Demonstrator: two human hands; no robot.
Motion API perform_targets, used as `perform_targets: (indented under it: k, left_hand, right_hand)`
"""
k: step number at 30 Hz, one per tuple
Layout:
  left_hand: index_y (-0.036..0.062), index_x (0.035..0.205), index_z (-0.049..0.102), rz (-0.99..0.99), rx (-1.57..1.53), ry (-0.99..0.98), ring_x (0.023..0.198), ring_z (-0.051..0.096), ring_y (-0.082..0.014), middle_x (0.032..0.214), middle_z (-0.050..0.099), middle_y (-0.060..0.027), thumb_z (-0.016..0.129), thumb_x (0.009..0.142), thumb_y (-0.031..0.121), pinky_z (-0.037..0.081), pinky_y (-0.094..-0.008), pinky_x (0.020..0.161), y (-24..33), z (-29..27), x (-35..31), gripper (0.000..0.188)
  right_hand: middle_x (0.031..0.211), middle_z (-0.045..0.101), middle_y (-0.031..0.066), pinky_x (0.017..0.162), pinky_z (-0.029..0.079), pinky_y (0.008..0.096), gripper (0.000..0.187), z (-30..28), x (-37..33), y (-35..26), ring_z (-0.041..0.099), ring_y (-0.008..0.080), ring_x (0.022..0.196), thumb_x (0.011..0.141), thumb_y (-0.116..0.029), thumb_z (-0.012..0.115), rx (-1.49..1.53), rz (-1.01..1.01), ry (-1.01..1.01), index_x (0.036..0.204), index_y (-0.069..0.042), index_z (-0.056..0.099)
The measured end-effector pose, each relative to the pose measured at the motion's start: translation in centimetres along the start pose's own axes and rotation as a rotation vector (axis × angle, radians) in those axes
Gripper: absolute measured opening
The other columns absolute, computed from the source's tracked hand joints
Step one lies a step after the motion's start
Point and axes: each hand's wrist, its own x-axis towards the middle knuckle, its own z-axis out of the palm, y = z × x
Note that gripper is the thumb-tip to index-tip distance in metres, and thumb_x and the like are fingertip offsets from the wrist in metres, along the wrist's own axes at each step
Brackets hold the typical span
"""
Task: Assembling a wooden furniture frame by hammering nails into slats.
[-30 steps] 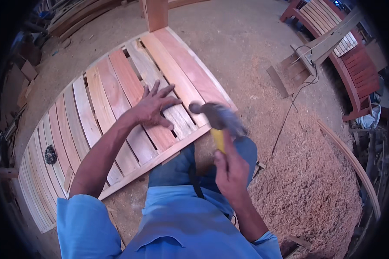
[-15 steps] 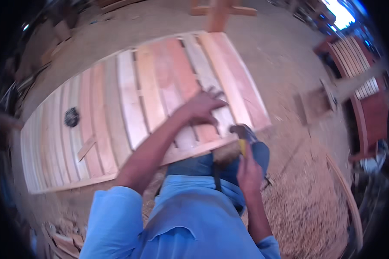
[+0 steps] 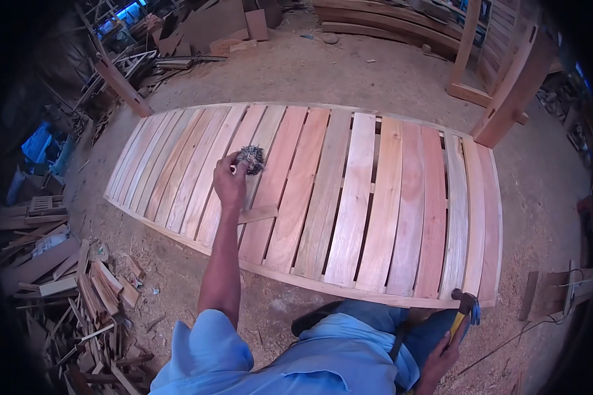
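A low platform of pale and reddish wooden slats stretches across the view in front of me. On its left half sits a small heap of loose metal nails. My left hand reaches over the slats, thumb and fingers curled onto the near-left edge of the heap, gripping at the nails. A short flat wood strip lies on the slats close to that wrist. At the platform's near right corner my right hand is closed round the yellow handle of a claw hammer, its head beside the frame's edge.
Scrap wood offcuts are piled on the floor at the left. A thick wooden post rises at the platform's far right corner, a thinner post at its far left. Stacked boards lie beyond. Sawdust covers the floor.
My left hand has moved from the right-hand slats leftward to the nail heap, and its fingers have closed there. The view has turned left. The hammer stays in my right hand.
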Motion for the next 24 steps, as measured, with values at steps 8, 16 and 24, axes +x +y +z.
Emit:
perform_targets:
  k: [8, 16, 24]
  left_hand:
    - [0.0006, 0.122, 0.085, -0.213, -0.533, -0.205, 0.087, 0.073, -0.0150, 0.100, 0.080, -0.0065, 0.080, 0.104, 0.015, 0.056, -0.0313, 0.079, -1.3, 0.0, 4.3, 0.024]
    - [0.0087, 0.140, 0.074, 0.216, 0.171, -0.131, 0.098, 0.075, -0.0221, 0.109, 0.079, -0.0100, 0.065, 0.100, -0.004, 0.060, -0.0406, 0.085, -7.7, 0.3, 8.7, 0.043]
    - [-0.0029, 0.123, 0.081, 0.274, 0.204, -0.278, 0.100, 0.080, -0.0322, 0.106, 0.085, -0.0187, 0.074, 0.102, 0.014, 0.060, -0.0448, 0.089, -9.9, 0.3, 9.8, 0.028]
  right_hand:
    - [0.072, 0.052, 0.0101, 0.055, 0.041, 0.0390, 0.062, 0.2, 0.1, -0.2, 0.046, 0.0180, 0.059, 0.120, -0.023, 0.053, 0.065, 0.176, -0.065, 0.181, -0.022, 0.039]
    - [0.108, 0.077, 0.0327, 0.075, 0.056, 0.0544, 0.058, -0.4, -0.1, -1.4, 0.071, 0.0494, 0.080, 0.117, -0.019, 0.060, 0.011, 0.283, -0.141, 0.173, -0.014, 0.049]
    - [0.081, 0.072, 0.0104, 0.068, 0.059, 0.0361, 0.063, -1.3, 0.3, -0.6, 0.069, 0.0167, 0.067, 0.114, -0.016, 0.066, 0.219, 0.209, -0.069, 0.175, -0.021, 0.050]
